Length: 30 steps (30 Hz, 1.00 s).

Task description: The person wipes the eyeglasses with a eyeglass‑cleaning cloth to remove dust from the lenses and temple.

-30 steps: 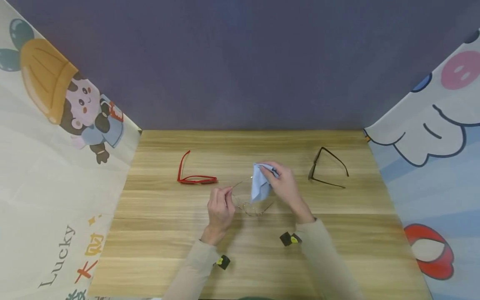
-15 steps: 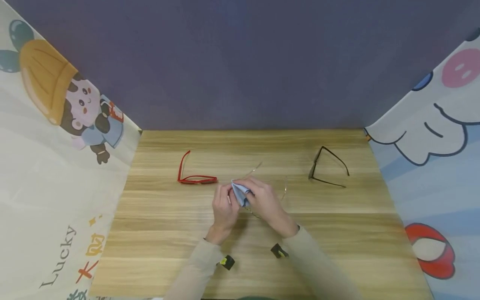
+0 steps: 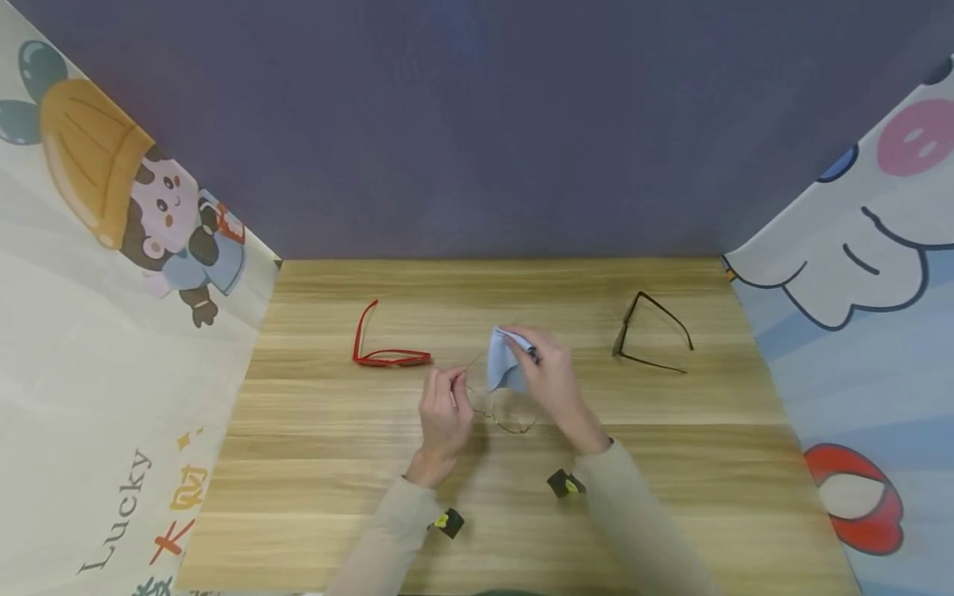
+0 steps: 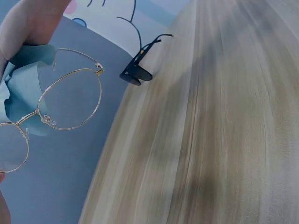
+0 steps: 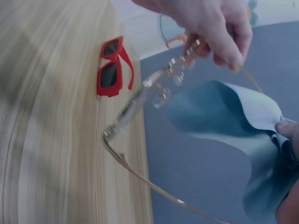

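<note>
My left hand (image 3: 445, 420) pinches a pair of thin gold-rimmed eyeglasses (image 4: 28, 116) near one end of the frame. The glasses are off the table, with round clear lenses and the temples spread. In my right hand (image 3: 557, 382) is a light blue cloth (image 3: 503, 364), gripped between thumb and fingers and hanging down beside the glasses. The right wrist view shows the cloth (image 5: 224, 112) apart from the lenses, its loose part drooping. Part of the frame's left lens side is hidden by my left fingers.
Red sunglasses (image 3: 393, 360) lie on the wooden table (image 3: 335, 488) to the left, temples unfolded. Black sunglasses (image 3: 621, 338) lie to the right, also unfolded. A dark blue-grey panel (image 3: 477, 132) stands behind the table, with printed cloth walls at both sides.
Half a second ago the right hand pressed the cloth against the glasses at my left hand. It has since drawn back up and right with the cloth. The left hand has barely moved.
</note>
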Available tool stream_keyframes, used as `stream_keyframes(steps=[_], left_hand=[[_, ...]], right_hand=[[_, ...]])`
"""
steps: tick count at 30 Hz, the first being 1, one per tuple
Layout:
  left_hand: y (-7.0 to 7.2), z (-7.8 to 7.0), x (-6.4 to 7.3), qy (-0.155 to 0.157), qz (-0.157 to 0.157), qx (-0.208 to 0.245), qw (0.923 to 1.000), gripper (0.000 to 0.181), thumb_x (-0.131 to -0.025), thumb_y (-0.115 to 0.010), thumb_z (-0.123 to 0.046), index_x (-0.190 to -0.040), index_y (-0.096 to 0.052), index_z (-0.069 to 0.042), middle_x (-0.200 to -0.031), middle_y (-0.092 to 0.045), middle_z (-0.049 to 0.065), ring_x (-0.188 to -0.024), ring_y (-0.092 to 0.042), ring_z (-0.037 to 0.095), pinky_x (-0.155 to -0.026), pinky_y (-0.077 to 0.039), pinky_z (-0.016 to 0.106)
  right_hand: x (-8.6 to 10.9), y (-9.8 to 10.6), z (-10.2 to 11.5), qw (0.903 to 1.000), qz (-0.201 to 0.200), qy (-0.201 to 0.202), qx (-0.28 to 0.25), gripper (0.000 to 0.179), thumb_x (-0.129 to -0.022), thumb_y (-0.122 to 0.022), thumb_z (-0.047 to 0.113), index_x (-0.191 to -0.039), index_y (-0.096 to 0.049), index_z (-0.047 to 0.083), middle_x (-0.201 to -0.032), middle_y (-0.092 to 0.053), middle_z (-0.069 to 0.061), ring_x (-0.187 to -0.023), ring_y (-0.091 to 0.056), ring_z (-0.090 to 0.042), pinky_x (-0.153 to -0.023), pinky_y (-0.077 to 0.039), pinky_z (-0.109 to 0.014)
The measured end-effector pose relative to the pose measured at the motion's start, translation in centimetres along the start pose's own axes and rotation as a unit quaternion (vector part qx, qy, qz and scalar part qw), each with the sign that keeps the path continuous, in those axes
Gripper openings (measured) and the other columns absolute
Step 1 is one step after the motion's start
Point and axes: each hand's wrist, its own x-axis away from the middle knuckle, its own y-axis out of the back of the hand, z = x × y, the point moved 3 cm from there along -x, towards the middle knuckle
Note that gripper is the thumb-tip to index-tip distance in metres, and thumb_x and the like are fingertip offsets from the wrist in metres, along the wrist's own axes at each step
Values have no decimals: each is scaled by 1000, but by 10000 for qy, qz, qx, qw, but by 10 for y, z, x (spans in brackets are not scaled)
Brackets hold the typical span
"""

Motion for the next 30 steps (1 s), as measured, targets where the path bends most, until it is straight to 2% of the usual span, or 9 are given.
stream_keyframes(steps=[3,5,8,11,13,15,20,27,30], left_hand=[[1,1,1,-10,29,-13,10000,11,-87,-64,14,-97,-63,9,-80,-56,13,-68,-55,23,-58,-52,27],[2,1,2,-31,40,-8,10000,9,-89,-63,12,-97,-63,9,-80,-56,13,-68,-55,22,-58,-52,26],[2,1,3,-99,40,-30,9999,4,-93,-61,9,-95,-63,8,-80,-56,13,-68,-54,22,-58,-51,26],[2,1,5,-167,57,-62,9998,5,-95,-59,5,-94,-63,8,-79,-56,12,-67,-54,22,-56,-49,26],[2,1,5,-195,53,-71,9998,5,-95,-60,5,-94,-63,8,-78,-56,12,-67,-53,22,-56,-49,25],[3,1,5,-187,41,-73,9998,4,-94,-60,7,-95,-63,8,-78,-56,12,-66,-54,21,-55,-49,25],[4,3,4,-81,5,-151,9999,6,-90,-62,10,-95,-63,8,-78,-56,12,-66,-54,22,-54,-50,27],[0,-1,3,133,149,-315,9993,13,-85,-63,15,-96,-62,7,-80,-56,14,-67,-55,24,-55,-51,31],[0,-3,2,286,161,-272,9991,13,-85,-61,16,-95,-61,8,-80,-55,15,-68,-55,25,-56,-53,31]], right_hand=[[-3,4,-11,9972,20,-702,-239,19,-97,-69,1,-115,-73,-1,-110,-75,-19,-93,-74,-31,-79,-64,-38],[-5,6,-15,9942,71,-1032,-297,19,-98,-68,4,-116,-74,1,-111,-76,-17,-90,-73,-28,-75,-63,-36],[-7,8,-20,9912,163,-1291,-243,19,-99,-68,6,-116,-75,4,-112,-76,-15,-89,-72,-27,-73,-61,-37],[-7,10,-23,9898,254,-1393,-142,20,-99,-68,5,-117,-75,6,-116,-76,-13,-96,-72,-28,-81,-62,-42],[-6,10,-24,9907,369,-1309,-38,21,-98,-68,3,-117,-76,7,-117,-76,-13,-100,-72,-29,-86,-62,-44],[-5,10,-21,9929,548,-1059,30,22,-97,-68,0,-117,-76,7,-116,-75,-14,-102,-73,-30,-88,-62,-45],[2,1,-5,9954,843,-448,-55,25,-95,-69,-5,-116,-76,6,-112,-76,-13,-100,-74,-30,-84,-64,-44],[19,-25,19,9867,1621,-73,-89,30,-93,-69,-7,-120,-75,5,-115,-76,-13,-104,-73,-28,-90,-62,-37],[22,-28,22,9879,1551,1,-87,35,-89,-70,-12,-119,-76,5,-113,-76,-13,-103,-74,-28,-91,-62,-37]])
